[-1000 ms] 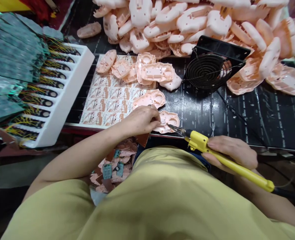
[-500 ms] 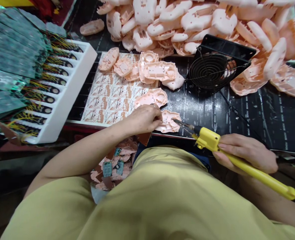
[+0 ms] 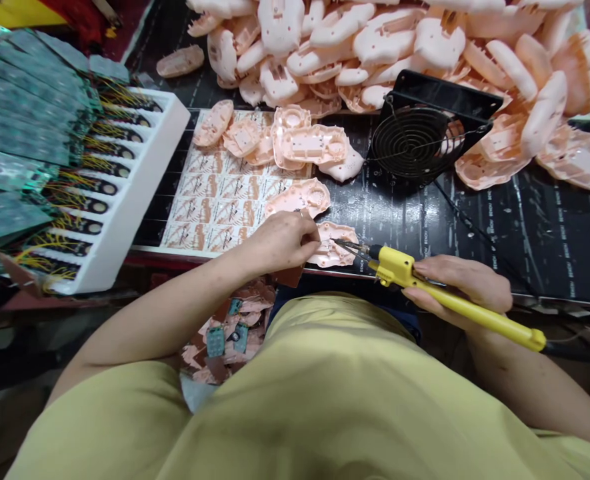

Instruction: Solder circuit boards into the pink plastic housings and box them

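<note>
My right hand [image 3: 467,287] is closed round the yellow handle of a soldering iron [image 3: 455,303]. Its metal tip reaches over a pink plastic shell [image 3: 343,250] lying open side up at the bench's front edge. At the shell's left side my left hand [image 3: 287,241] has its fingers pinched together; what they hold, if anything, is hidden. A second pink shell [image 3: 302,198] lies just behind that hand. Below its wrist a brown flat piece [image 3: 289,275] sticks out at the bench edge.
A black fan [image 3: 417,140] stands behind the soldering iron, its cable crossing the bench. Pink shells [image 3: 319,143] lie on a printed sheet [image 3: 195,200], and a large heap [image 3: 389,40] fills the back. At left, a white foam rack [image 3: 145,193] holds wired speakers beside green circuit boards [image 3: 29,100].
My right hand has brought the soldering iron leftward, its tip now farther over the front shell. My left hand stays pinched at the shell's side. The view has shifted slightly.
</note>
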Demonstrator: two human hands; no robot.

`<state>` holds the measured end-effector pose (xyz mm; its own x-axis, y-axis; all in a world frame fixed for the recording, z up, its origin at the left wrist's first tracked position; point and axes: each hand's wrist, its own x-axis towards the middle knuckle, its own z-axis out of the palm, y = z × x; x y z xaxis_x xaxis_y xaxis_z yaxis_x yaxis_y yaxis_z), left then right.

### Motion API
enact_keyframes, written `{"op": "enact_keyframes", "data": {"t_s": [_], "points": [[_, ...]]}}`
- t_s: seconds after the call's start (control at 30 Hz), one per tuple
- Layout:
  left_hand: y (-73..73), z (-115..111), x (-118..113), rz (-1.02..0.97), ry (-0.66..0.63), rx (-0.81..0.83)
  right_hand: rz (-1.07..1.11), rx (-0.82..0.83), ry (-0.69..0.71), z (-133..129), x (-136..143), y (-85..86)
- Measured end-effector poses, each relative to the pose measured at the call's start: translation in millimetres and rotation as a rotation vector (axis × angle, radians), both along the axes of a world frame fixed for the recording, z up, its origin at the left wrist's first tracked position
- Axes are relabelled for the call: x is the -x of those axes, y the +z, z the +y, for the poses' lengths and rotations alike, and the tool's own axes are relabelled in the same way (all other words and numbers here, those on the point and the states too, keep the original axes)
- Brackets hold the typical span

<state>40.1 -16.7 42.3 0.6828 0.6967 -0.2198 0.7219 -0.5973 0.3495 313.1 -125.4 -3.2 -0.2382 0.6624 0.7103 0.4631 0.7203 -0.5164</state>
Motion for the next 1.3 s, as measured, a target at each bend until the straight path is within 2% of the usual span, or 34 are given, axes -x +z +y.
{"op": "enact_keyframes", "data": {"t_s": [0.13,0.53,0.8,0.97,1.1,1.23,1.3], "points": [[-0.4,1,-2,0.038,-0.024,-0.006,0.038,0.016,0.092,6,0,-1.3],[5.9,7,-10,0.091,-0.050,0.013,-0.058,0.054,0.120,23,-8,18.1],[6.1,7,-8,0.056,-0.066,0.029,-0.035,0.055,0.121,21,-6,5.5],[7.9,8,-10,0.101,-0.070,0.028,-0.046,0.044,0.147,24,-4,12.8],[10.9,8,-13,0.156,-0.070,0.049,0.071,0.052,0.063,19,-11,13.7],[13.2,8,-15,0.183,-0.062,0.056,0.053,0.042,-0.038,10,-16,-0.7],[13.5,7,-15,0.171,-0.061,0.059,0.004,0.008,-0.171,6,-15,-8.8]]}}
